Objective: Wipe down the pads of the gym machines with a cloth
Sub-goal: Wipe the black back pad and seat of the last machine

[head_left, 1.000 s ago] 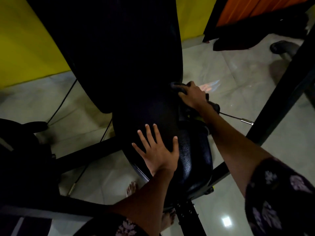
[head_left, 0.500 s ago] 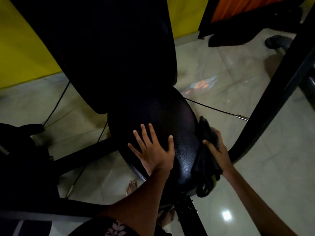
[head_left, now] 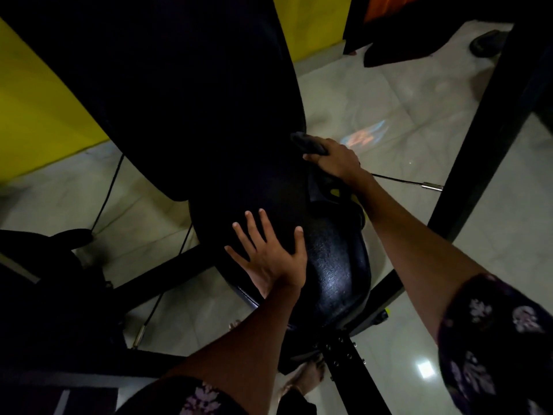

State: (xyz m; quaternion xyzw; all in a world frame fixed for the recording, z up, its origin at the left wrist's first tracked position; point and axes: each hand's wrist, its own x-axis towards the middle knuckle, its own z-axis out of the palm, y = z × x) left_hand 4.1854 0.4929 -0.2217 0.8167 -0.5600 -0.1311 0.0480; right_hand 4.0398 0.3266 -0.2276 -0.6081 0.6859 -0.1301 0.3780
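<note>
Dark cloth has moved up the seat pad.

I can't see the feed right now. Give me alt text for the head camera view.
The right hand presses a dark cloth against the far right edge of a black seat pad, while the left hand rests flat, fingers spread, on the pad's near side. A tall black back pad rises behind, over a pale tiled floor.

Left hand flat on black seat pad, right hand gripping dark cloth at its far edge.
</note>
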